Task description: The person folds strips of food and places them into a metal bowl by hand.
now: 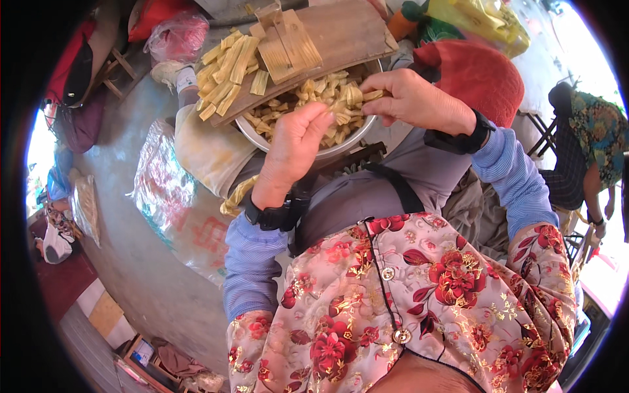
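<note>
Below me a round metal basin (361, 135) is heaped with pale yellow, ribbed pieces (319, 92), several of which look folded or knotted. Over the basin my left hand (293, 147) is closed, thumb against fingers; whatever they grip is mostly hidden. Close by, my right hand (419, 101) pinches a yellow strip (371, 103) between thumb and fingers. A wooden board (350, 29) lies across the basin's far side. On it rest a flat stack of wide yellow sheets (288, 49) and a loose pile of narrow strips (230, 69).
A clear plastic sheet (167, 177) lies on the grey floor to the left. Past the board are a pink plastic bag (177, 36) and a yellow bag (481, 23). A red cloth (481, 78) sits beside my right arm. Another person (593, 141) bends at the far right.
</note>
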Motion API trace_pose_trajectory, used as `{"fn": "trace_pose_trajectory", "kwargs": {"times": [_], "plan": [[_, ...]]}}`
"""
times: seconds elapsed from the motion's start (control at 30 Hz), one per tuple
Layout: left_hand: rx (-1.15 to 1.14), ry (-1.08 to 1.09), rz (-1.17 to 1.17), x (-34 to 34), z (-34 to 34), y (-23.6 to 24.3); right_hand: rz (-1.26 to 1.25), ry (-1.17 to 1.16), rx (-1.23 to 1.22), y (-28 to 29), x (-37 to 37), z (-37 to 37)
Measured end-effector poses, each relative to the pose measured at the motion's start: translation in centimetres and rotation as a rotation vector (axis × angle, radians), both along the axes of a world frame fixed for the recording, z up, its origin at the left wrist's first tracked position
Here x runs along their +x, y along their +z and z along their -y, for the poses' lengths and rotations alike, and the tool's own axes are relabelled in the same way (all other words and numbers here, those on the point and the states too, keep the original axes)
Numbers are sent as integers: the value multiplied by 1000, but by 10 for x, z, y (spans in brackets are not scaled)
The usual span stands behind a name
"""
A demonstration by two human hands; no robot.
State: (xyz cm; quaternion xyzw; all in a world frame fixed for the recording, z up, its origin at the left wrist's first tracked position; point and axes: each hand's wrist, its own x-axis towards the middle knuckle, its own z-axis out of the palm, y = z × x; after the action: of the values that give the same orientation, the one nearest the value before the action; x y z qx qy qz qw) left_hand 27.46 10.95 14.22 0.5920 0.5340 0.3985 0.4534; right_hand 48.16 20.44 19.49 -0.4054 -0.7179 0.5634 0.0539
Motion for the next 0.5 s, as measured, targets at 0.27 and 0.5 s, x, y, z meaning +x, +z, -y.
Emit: {"fn": "trace_pose_trajectory", "kwargs": {"times": [0.27,0.5], "plan": [[-236,-6,251,16,-15,37,-115,215,466,-3,2,7],[-200,-121,348,23,-15,33,-17,273,467,16,5,15]]}}
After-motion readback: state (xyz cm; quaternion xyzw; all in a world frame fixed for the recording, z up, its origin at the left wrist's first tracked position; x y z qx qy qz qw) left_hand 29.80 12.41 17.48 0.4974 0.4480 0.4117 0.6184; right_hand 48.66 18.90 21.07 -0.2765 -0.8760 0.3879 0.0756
